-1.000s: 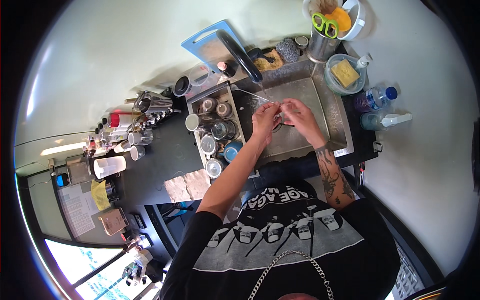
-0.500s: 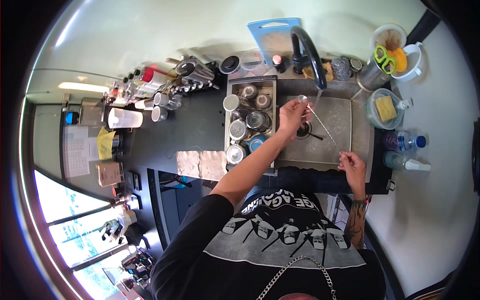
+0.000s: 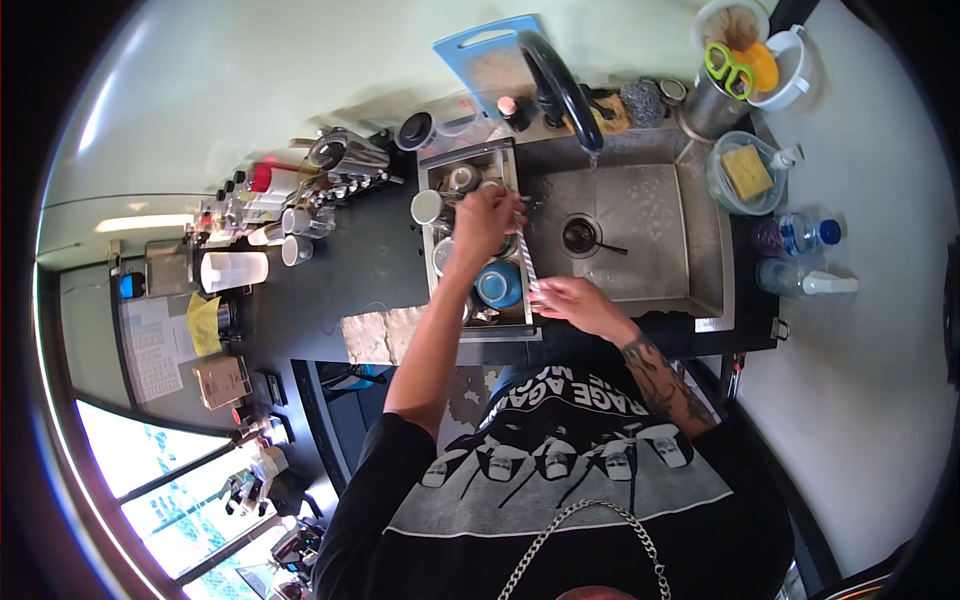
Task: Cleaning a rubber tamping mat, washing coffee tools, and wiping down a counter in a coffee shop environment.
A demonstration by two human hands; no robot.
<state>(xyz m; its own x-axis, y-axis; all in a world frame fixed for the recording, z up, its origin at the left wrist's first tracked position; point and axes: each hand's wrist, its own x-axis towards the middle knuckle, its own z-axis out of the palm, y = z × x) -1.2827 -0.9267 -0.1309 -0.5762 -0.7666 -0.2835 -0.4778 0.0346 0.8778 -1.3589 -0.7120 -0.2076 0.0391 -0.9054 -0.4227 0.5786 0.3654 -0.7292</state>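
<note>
A thin twisted-stem bar spoon (image 3: 527,256) spans between my hands, along the right edge of a drying tray (image 3: 509,158). Its upper part is pinched in my left hand (image 3: 482,225), which hides the spoon's far end and some cups beneath. The fingers of my right hand (image 3: 582,304) close on its near end, at the tray's front right corner. Upturned cups and glasses fill the tray, among them a white-topped cup (image 3: 426,207) and a blue cup (image 3: 499,285).
Right of the tray lies the steel sink (image 3: 640,225), a dark utensil (image 3: 602,247) resting across its drain. A black faucet (image 3: 565,90) arches over it. A sponge tub (image 3: 745,172) and bottles (image 3: 808,232) line the right side. A brown cloth (image 3: 382,335) lies left of the tray.
Both hands have moved left with the bar spoon, from above the sink to the drying tray. The spoon now points more nearly straight toward me. The head view has shifted.
</note>
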